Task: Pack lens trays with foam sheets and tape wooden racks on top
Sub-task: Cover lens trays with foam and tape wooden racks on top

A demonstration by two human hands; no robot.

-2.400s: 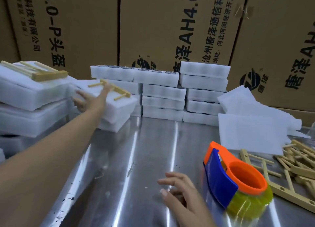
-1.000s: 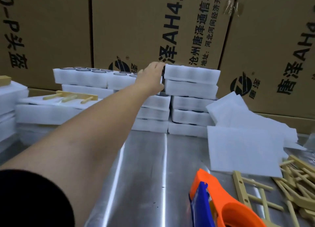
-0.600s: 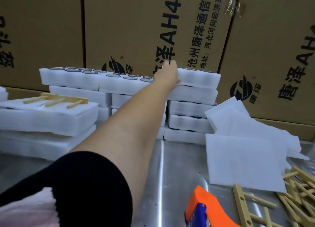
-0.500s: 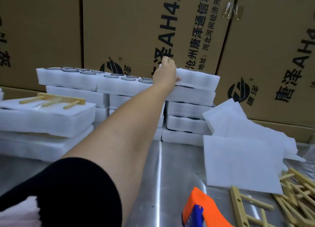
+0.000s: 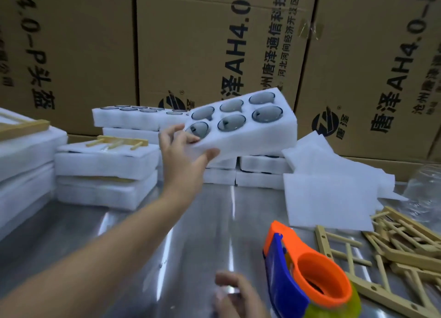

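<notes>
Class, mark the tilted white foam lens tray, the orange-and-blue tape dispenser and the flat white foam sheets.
white foam lens tray (image 5: 250,137), head view, front side wall.
orange-and-blue plastic tape dispenser (image 5: 284,277), head view, blue side plate.
flat white foam sheets (image 5: 327,198), head view, top sheet's middle.

Tall printed cardboard cartons (image 5: 191,43) wall off the back of a shiny steel table (image 5: 214,222).

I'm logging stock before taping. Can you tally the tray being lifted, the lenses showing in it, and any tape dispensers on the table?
Lifted tray, held by the left hand: 1
Lenses in it: 6
Tape dispenser: 1
Total: 8
</notes>
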